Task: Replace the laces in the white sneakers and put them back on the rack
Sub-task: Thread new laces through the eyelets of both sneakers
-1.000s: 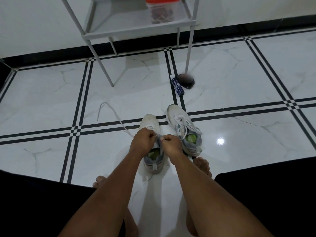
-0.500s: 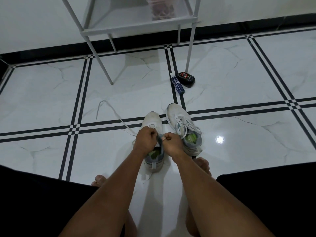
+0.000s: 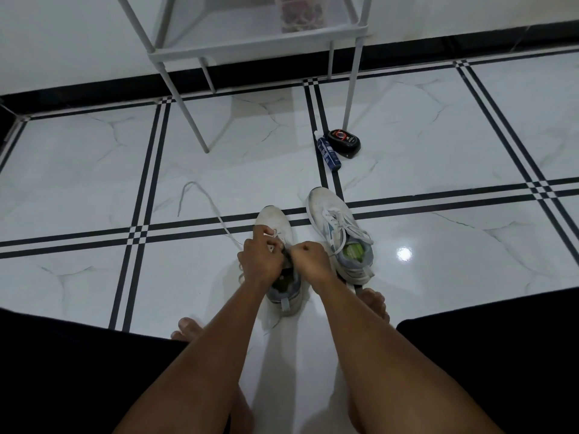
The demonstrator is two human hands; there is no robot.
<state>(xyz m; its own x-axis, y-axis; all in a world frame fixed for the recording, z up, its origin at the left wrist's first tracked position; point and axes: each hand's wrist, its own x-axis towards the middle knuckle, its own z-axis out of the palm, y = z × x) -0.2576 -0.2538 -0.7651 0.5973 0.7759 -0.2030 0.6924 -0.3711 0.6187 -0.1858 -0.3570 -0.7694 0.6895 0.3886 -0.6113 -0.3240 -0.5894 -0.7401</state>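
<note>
Two white sneakers stand on the tiled floor in front of me. Over the left sneaker [image 3: 273,219] both hands work at the eyelets: my left hand [image 3: 258,257] pinches the white lace [image 3: 203,195] at the tongue, and my right hand [image 3: 310,257] is curled, gripping the shoe's other side or lace; its fingertips are hidden. The lace trails left across the floor in a loop. The right sneaker [image 3: 336,227] sits beside it, fully laced, green insole showing.
A white metal rack [image 3: 250,47] stands ahead by the wall, with a plastic container [image 3: 302,14] on its shelf. A blue tube [image 3: 329,153] and a black tin [image 3: 343,142] lie by its right leg. My bare feet flank the shoes.
My hands have shifted slightly on the left sneaker, the left hand reaching further toward the toe. The view has tipped down a little. The lace loop on the floor lies much as before.
</note>
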